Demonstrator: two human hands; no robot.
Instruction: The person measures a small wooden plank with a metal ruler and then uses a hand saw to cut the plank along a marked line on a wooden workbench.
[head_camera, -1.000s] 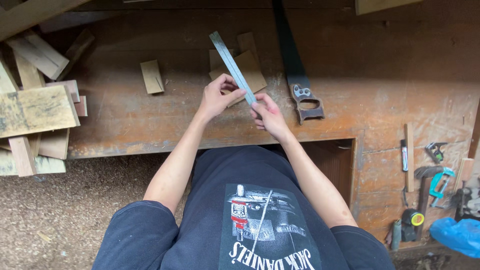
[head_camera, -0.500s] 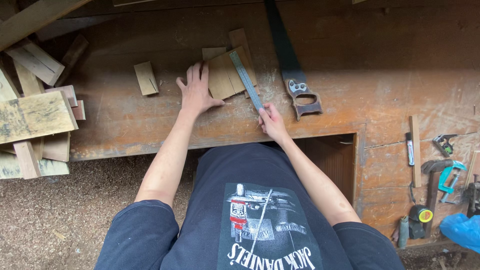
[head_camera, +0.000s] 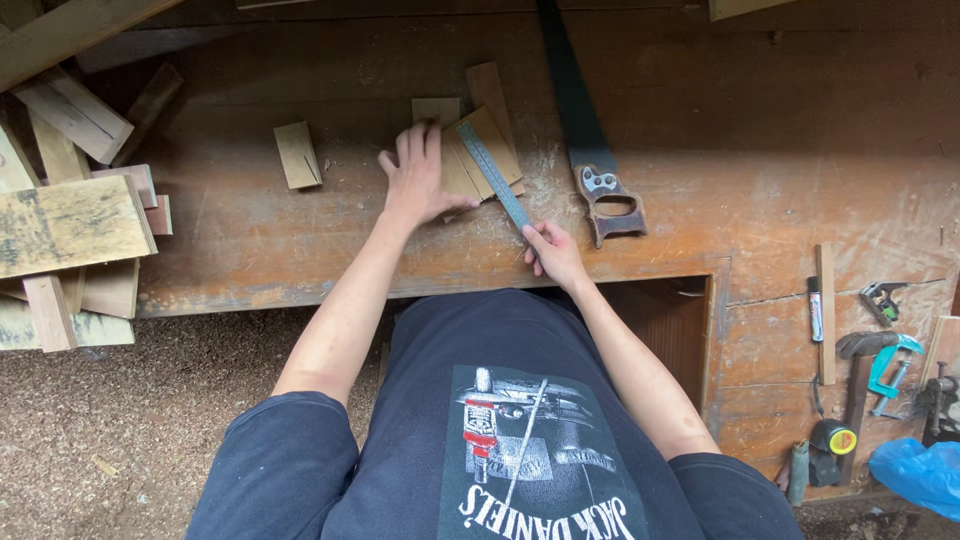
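My left hand (head_camera: 417, 178) lies flat with fingers spread on a light wooden board (head_camera: 480, 160) that rests on the brown workbench (head_camera: 750, 120). My right hand (head_camera: 553, 252) grips the near end of a thin metal ruler (head_camera: 492, 175). The ruler lies slanted across the board's right part, its far end next to my left fingertips. A second small wood piece (head_camera: 436, 108) pokes out just beyond the board.
A handsaw (head_camera: 585, 130) lies right of the board, handle toward me. A small wood block (head_camera: 298, 154) sits to the left. Scrap wood (head_camera: 70, 220) is stacked at the left edge. Clamps, a tape measure (head_camera: 833, 440) and a blue bag (head_camera: 915, 470) lie at right. Sawdust covers the floor.
The ruler came down from being held up by both hands to lying on the board. My left hand let go of it and pressed flat on the board.
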